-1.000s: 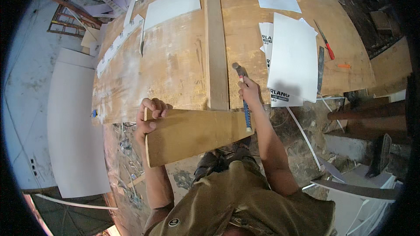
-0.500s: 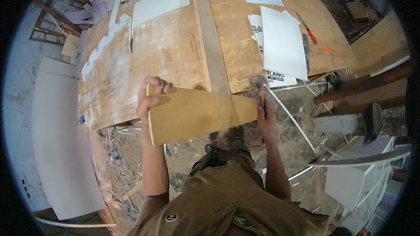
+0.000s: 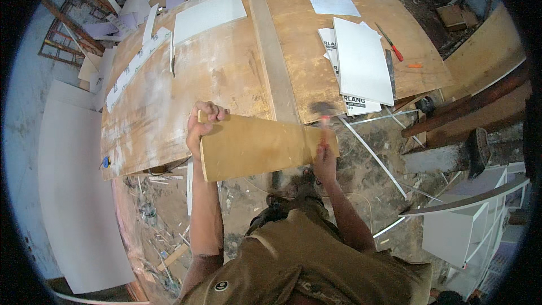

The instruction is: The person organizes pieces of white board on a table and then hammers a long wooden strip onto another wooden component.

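My left hand (image 3: 204, 121) grips the left edge of a tapered yellowish-brown board (image 3: 254, 147), held up at the near edge of the worktable (image 3: 220, 79). The fingers curl over the board's upper left corner, with the thumb just below. My right hand (image 3: 324, 164) is closed round the red handle of a hammer (image 3: 324, 114). The hammer stands upright, its dark head above the board's narrow right end, and its handle overlaps that end. The head is smeared by motion. Whether the hammer touches the board I cannot tell.
A long wooden plank (image 3: 271, 56) crosses the table. White panels (image 3: 364, 59) are stacked at the right, near a red-handled tool (image 3: 398, 55). Another white panel (image 3: 210, 17) lies at the far left. Offcuts and thin white strips (image 3: 375, 161) litter the floor. A white cabinet (image 3: 466, 231) stands at the right.
My right hand has swung the hammer left, so it now overlaps the board's narrow end instead of standing beside it. The board and left hand have shifted slightly right in the picture.
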`<state>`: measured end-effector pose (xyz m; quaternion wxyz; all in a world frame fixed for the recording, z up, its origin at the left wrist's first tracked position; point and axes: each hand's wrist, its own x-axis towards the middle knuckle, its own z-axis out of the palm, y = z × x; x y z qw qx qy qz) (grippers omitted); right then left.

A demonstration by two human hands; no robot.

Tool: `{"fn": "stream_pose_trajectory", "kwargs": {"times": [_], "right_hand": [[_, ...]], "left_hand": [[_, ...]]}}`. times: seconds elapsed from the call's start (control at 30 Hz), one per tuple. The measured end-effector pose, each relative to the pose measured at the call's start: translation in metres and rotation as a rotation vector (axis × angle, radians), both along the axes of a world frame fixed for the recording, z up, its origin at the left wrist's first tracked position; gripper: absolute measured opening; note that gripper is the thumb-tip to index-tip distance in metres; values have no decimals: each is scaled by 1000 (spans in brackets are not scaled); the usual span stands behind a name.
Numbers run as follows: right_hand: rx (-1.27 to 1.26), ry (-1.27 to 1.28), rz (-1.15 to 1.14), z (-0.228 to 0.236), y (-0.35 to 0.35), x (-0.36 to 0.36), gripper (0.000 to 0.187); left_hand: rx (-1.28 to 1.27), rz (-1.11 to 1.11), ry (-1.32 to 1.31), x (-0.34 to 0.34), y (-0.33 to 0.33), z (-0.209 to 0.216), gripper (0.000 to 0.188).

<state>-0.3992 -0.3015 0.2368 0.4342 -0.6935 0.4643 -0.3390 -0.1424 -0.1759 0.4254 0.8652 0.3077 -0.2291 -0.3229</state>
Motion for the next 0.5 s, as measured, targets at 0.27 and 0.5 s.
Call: {"fn": "stream_pose_trajectory", "kwargs": {"times": [0.27, 0.5], "right_hand": [[-86, 59, 105, -36, 5, 1, 31], [161, -19, 91, -43, -9, 4, 35]], "left_hand": [[54, 15, -5, -4, -4, 2, 26], [-1, 26, -6, -1, -2, 1, 25]]}}
